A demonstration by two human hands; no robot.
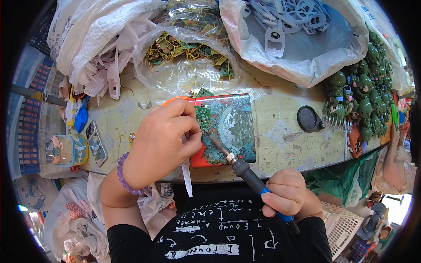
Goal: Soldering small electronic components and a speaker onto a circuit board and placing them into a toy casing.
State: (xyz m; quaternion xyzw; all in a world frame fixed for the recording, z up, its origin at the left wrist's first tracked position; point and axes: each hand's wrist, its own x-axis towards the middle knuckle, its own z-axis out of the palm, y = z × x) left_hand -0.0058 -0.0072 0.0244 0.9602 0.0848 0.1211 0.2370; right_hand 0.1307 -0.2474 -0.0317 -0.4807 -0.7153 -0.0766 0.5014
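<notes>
My left hand (169,133) is closed, its fingers pinching near the edge of a small green circuit board (203,115). Below that hand a narrow white plastic piece (187,177) sticks out; whether the hand holds it too is hidden. My right hand (286,193) grips the blue-and-black handle of a soldering iron (247,173). The iron's tip points up and left, close to the lower edge of the board. Both lie over a worn red box with a blue-green picture (234,127). Part of an orange object (173,101) shows behind my left hand.
A clear bag of wired circuit boards (184,50) and a white sack of pale plastic parts (294,57) stand at the back. Right are a round black dish (309,118), a coiled-wire holder (337,122) and green figurines (366,90). A phone (96,143) lies left.
</notes>
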